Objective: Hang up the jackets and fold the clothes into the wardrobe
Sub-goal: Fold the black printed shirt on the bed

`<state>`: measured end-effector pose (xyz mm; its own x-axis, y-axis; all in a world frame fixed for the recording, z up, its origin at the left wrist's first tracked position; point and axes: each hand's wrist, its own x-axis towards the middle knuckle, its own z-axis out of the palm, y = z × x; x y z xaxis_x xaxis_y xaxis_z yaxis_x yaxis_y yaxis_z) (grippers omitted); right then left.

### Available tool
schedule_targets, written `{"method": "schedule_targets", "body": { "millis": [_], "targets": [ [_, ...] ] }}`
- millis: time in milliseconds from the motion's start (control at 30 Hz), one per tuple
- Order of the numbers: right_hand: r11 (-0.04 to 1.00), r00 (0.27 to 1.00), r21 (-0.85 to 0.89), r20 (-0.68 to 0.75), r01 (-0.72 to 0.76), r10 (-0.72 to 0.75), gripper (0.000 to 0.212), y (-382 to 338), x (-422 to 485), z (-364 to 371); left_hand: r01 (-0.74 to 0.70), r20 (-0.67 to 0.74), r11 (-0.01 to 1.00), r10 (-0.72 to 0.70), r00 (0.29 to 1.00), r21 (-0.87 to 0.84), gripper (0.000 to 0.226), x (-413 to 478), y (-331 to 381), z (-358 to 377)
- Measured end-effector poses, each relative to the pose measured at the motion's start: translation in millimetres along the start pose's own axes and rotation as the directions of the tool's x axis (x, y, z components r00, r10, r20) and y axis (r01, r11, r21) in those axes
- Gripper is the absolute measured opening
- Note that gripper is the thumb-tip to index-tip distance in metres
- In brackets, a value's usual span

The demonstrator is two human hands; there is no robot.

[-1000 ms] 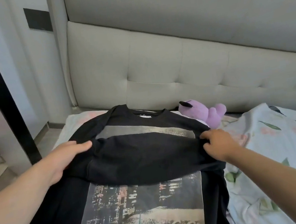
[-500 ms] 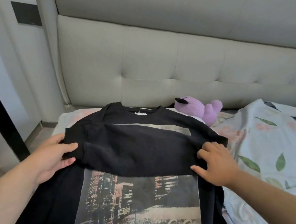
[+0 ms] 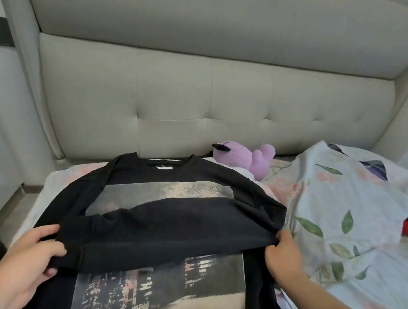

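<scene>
Where a moment ago the folded sleeves hid most of the upper print, that dark band now lies lower across the sweatshirt (image 3: 176,227), which is spread along the left edge of the bed (image 3: 348,185) near the headboard. The fold looks close to squared. The left hand (image 3: 21,269) grips the band's left end, and the right hand (image 3: 282,259) pinches its right corner.

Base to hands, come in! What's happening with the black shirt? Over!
Left hand grips fold's left end. Right hand pinches right end. Black sweatshirt on bed, part folded. Purple plush by collar, not blocking.
</scene>
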<state>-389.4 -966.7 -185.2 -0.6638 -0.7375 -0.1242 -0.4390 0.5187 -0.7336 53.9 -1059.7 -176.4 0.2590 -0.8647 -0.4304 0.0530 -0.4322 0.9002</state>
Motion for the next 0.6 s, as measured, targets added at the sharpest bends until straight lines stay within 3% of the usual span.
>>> {"method": "schedule_targets", "body": {
  "millis": [100,233,300,367,433,467,500,533,567,600],
  "targets": [
    [0.927,0.973,-0.322,0.184,0.191,-0.136,0.029,4,5,-8,0.017,0.028,0.994,-0.02,0.999,0.11,0.052,-4,-8,-1],
    [0.84,0.957,-0.463,0.187,0.284,-0.221,0.023,15,12,-28,0.076,0.039,0.99,-0.081,0.996,0.119,0.05,-1,-14,2],
    [0.675,0.922,-0.638,0.167,0.37,-0.349,0.025,26,14,-31,0.096,0.112,0.991,-0.107,0.988,0.096,0.041,-9,-10,9],
    [0.523,0.838,-0.7,0.205,0.487,-0.506,0.046,34,7,-25,0.087,0.21,0.995,-0.096,0.973,0.05,0.025,-25,-1,19],
    [0.512,0.718,-0.544,0.275,0.664,-0.639,0.058,18,-13,-14,0.052,0.276,0.998,-0.057,0.959,0.028,0.02,-51,10,36],
    [0.557,0.689,-0.424,0.293,0.715,-0.662,0.058,4,-23,-7,0.023,0.307,0.999,-0.034,0.951,0.038,0.021,-64,13,46],
    [0.658,0.711,-0.269,0.29,0.703,-0.641,0.056,-14,-35,0,-0.017,0.35,0.998,-0.004,0.937,0.057,0.022,-78,15,57],
    [0.794,0.781,-0.103,0.296,0.599,-0.55,0.056,-33,-44,6,-0.097,0.405,0.99,0.048,0.913,0.102,0.026,-93,13,67],
    [0.911,0.856,0.07,0.317,0.407,-0.408,0.057,-52,-49,12,-0.206,0.476,0.966,0.111,0.873,0.153,0.028,-106,9,78],
    [0.96,0.898,0.228,0.368,0.163,-0.24,0.06,-68,-52,15,-0.324,0.573,0.921,0.149,0.806,0.217,0.029,-122,5,87]
  ]
}}
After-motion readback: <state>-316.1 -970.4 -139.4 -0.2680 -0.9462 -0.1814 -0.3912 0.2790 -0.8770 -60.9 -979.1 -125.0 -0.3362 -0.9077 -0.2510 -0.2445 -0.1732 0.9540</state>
